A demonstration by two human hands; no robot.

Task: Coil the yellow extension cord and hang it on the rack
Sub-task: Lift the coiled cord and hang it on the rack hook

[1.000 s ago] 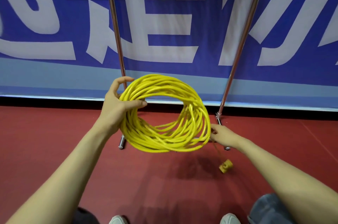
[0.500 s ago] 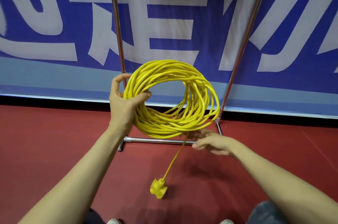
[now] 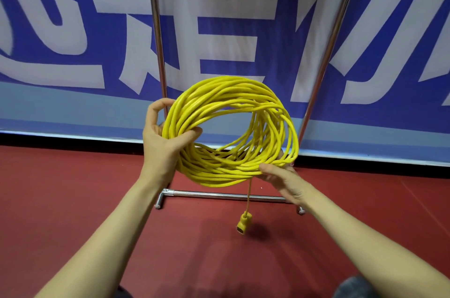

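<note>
One coiled yellow plastic-sheathed extension cord (image 3: 219, 171), held mid-frame above the red floor, looks light but springy and slick, so it is best held round the whole bundle. The left hand (image 3: 160, 144) has its grip clamped on the ring's left side, and the right hand (image 3: 283, 182) has its grip wrapped round the lower right. One yellow plug (image 3: 244, 223) dangles below, and one chrome tube rack (image 3: 155, 30) with two uprights stands behind.

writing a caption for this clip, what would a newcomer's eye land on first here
The bright yellow extension cord, wound into a fat coil, is held up mid-frame: the left hand grips its left side and the right hand holds its lower right edge. Its plug end dangles below, above the red floor. Behind stands the chrome rack against a blue and white banner.
</note>
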